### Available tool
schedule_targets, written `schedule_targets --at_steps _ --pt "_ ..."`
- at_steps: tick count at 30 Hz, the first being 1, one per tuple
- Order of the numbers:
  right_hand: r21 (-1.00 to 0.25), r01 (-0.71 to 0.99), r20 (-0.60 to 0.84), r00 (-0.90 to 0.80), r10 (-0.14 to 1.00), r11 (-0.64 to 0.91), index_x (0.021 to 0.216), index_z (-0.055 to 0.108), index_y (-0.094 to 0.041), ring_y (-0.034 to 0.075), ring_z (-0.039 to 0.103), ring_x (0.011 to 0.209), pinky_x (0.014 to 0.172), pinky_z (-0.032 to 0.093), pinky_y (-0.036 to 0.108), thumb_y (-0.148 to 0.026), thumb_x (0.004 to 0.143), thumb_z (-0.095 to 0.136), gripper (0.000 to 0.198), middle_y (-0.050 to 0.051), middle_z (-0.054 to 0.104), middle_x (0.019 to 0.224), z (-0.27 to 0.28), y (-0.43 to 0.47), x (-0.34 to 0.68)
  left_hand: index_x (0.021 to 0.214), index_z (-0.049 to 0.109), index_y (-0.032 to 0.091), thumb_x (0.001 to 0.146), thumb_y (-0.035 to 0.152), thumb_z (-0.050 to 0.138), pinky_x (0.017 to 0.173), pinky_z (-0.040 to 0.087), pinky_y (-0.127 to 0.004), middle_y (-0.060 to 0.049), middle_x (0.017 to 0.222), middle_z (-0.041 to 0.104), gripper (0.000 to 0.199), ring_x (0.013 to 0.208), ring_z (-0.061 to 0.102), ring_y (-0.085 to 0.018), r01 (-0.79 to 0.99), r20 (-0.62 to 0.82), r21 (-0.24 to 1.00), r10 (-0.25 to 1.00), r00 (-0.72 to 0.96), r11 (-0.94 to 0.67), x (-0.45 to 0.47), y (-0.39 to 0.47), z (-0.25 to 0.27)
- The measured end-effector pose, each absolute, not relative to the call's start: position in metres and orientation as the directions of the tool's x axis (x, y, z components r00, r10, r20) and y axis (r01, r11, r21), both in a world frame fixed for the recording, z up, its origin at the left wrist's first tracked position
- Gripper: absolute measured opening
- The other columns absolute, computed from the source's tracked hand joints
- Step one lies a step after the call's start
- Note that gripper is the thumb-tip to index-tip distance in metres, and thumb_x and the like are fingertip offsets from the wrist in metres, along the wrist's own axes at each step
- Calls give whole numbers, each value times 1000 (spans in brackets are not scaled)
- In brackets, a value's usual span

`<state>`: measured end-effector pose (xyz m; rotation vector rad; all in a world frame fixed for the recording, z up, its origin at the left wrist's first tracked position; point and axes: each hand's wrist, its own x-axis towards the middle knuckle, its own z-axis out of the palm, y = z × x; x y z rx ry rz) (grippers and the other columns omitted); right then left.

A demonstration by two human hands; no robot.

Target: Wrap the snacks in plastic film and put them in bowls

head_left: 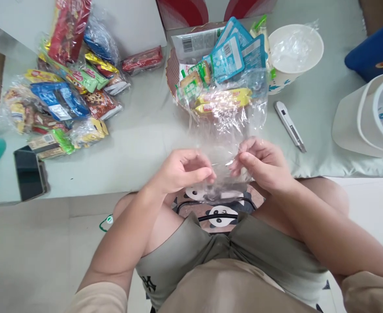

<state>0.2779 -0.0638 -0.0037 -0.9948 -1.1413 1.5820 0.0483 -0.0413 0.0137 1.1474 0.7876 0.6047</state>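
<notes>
A clear plastic bag stretches between my hands at the table's front edge, its lower end hanging over my lap. My left hand has its fingers curled and thumb closed at the bag's left side. On the other side, my right hand pinches the plastic between thumb and fingers. Just beyond lies a basket with a ribbed, gold-edged rim, filled with blue pouches, green-and-clear cracker packs and yellow snack packets. Whether the yellow packets sit inside the clear plastic or behind it, I cannot tell.
A heap of wrapped snacks lies left, with a phone near the front edge. To the right are a box cutter with its blade tip showing, a white bin holding crumpled plastic, and more white bins.
</notes>
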Motion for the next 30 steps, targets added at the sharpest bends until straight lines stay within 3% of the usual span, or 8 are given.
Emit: schedule_targets --at_steps 4,9,12,15,18,20,25,30 --pt "-982 -161 -77 -145 986 -100 117 63 -31 15 68 51 50 57 27 -53 91 74 35 -5 69 62 -3 -72 284 97 67 22 83 42 82 57 59 -27 0 69 77 29 59 74 -17 -61 -157 977 879 450 206 42 -48 29" --pt "-968 -159 221 -168 961 194 151 39 -47 20 78 72 68 64 34 -35 86 82 79 -2 78 87 3 -84 286 132 51 30 87 47 78 70 66 -38 5 75 75 55 63 73 -19 26 -9 1000 990 138 5 46 -58 32" --pt "-906 -40 417 -263 870 422 136 58 -41 18 76 69 63 62 30 -16 86 77 60 -1 77 88 13 -89 284 116 61 28 92 53 69 71 65 -42 0 82 76 35 67 74 -21 162 95 979 978 186 -126 40 -64 25" --pt "-836 76 496 -321 807 544 112 72 -33 14 71 64 58 56 26 -4 87 65 39 0 76 82 21 -89 284 100 69 33 85 51 75 64 62 -36 0 84 79 25 70 74 -20 264 326 856 860 393 -445 29 -69 20" --pt "-807 115 533 -284 797 580 118 71 -31 15 68 64 59 55 28 -4 86 65 41 2 76 81 24 -87 285 121 68 40 81 24 81 64 60 -32 5 87 80 46 69 73 -17 377 526 640 739 420 -670 23 -67 19" --pt "-800 150 533 -268 803 581 125 67 -30 16 68 66 62 56 31 -8 87 66 45 1 75 80 23 -84 285 125 69 37 81 15 78 62 58 -32 4 85 79 50 67 70 -17 459 562 564 726 396 -687 23 -62 19" --pt "-674 428 551 -252 796 602 117 68 -33 15 63 66 62 54 31 -9 86 69 39 -1 65 76 16 -81 281 98 79 34 83 21 76 61 51 -35 -1 72 61 20 66 58 -18 554 608 467 705 365 -690 25 -52 11" --pt "-452 661 679 -181 712 599 93 71 -34 27 64 108 90 56 45 -18 80 76 21 7 61 109 11 -87 281 84 77 39 73 39 85 94 52 -57 -9 88 56 13 110 59 -35 678 597 484 775 206 -553 11 -80 7"
